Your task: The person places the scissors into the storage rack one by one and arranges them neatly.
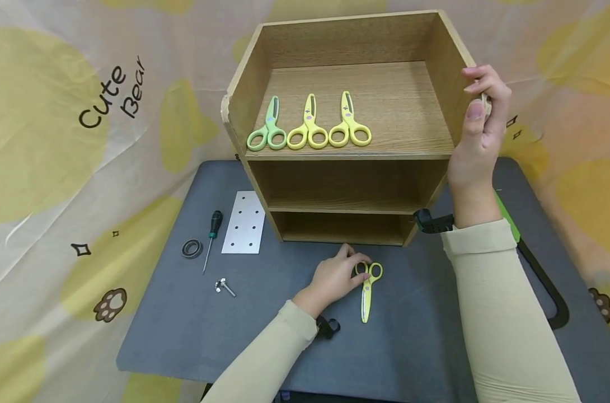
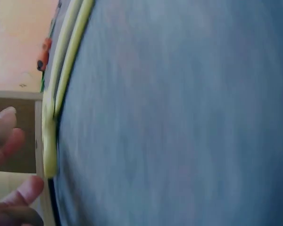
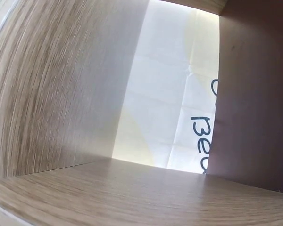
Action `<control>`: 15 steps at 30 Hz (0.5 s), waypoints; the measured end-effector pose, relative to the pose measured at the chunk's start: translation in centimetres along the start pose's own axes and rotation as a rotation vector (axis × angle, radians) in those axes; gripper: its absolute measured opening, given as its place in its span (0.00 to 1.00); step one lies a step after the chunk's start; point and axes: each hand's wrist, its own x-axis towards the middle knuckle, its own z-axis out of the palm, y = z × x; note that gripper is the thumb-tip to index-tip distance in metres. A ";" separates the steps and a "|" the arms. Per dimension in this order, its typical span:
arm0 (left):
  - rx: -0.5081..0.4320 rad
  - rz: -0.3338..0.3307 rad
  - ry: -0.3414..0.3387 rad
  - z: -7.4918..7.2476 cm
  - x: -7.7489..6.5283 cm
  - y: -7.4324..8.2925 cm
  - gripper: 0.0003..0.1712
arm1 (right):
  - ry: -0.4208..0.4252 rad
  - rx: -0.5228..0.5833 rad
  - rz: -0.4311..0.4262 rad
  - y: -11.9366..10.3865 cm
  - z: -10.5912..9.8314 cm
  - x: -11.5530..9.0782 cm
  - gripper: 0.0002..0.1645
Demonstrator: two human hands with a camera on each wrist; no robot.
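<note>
My left hand (image 1: 332, 280) is at yellow scissors (image 1: 366, 296) on the table, thumb and forefinger around one handle loop. Those scissors' blades point toward the front edge. In the left wrist view, thumb and fingers (image 2: 9, 143) stand apart beside the scissors' handle (image 2: 49, 146). Up at the right side, my right hand (image 1: 481, 120) grips the side panel edge of a wooden shelf unit (image 1: 350, 157). On its upper board lie green scissors (image 1: 272, 126) and two yellow scissors (image 1: 309, 126), blades pointing to the back. The right wrist view shows the unit's inner boards (image 3: 61, 94), not the hand.
Left of the shelf unit lie a white perforated plate (image 1: 242, 224), a screwdriver (image 1: 213, 235), a black tape roll (image 1: 191, 248) and small bolts (image 1: 225, 286). A green and black tool (image 1: 544, 282) lies at the right, partly behind my right arm. Two lower compartments (image 1: 345, 184) face the front.
</note>
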 end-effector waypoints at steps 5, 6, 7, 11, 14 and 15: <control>-0.022 -0.057 -0.059 0.8 0.2 0.6 0.21 | -0.001 -0.003 0.000 -0.1 0.1 0.0 0.08; -0.026 -0.071 -0.066 0.9 0.2 0.7 0.22 | 0.000 -0.006 -0.001 -0.1 0.1 0.0 0.08; -0.027 -0.082 -0.073 1.0 0.3 0.8 0.23 | -0.001 -0.007 -0.001 -0.2 0.1 0.0 0.08; -0.045 -0.113 -0.092 1.1 0.4 1.2 0.25 | -0.005 -0.017 0.000 -0.1 0.1 0.0 0.08; -0.084 -0.120 -0.097 1.1 0.6 1.4 0.23 | -0.001 -0.025 0.001 -0.1 0.1 0.0 0.09; -0.101 -0.122 -0.101 1.2 0.6 1.4 0.22 | 0.000 -0.025 0.000 -0.1 0.1 -0.1 0.09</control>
